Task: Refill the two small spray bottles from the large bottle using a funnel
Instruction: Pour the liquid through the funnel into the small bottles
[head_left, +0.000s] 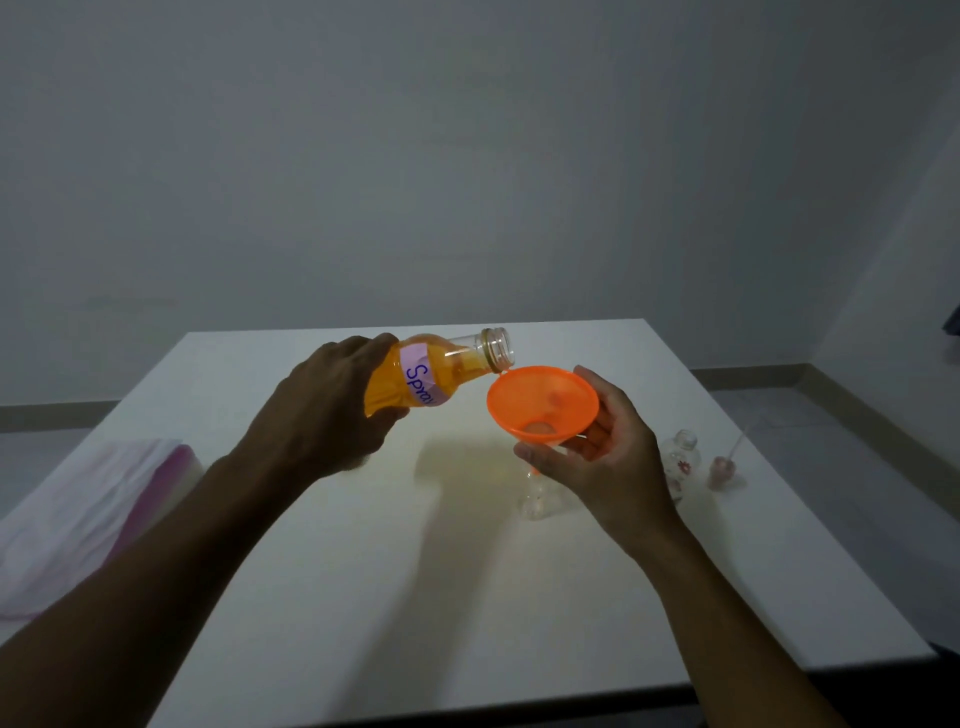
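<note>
My left hand (332, 410) grips the tilted large bottle (431, 376), mouth at the rim of the orange funnel (543, 402), which my right hand (608, 462) holds atop a small spray bottle (537, 501).

a pink-white cloth (88, 519) lies on the table (363, 597).

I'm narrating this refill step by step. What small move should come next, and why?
Probably tip the large bottle a little further with the left hand: its open mouth sits at the rim of the funnel, the right hand steadies it in a small bottle, which looks nearly empty.
</note>
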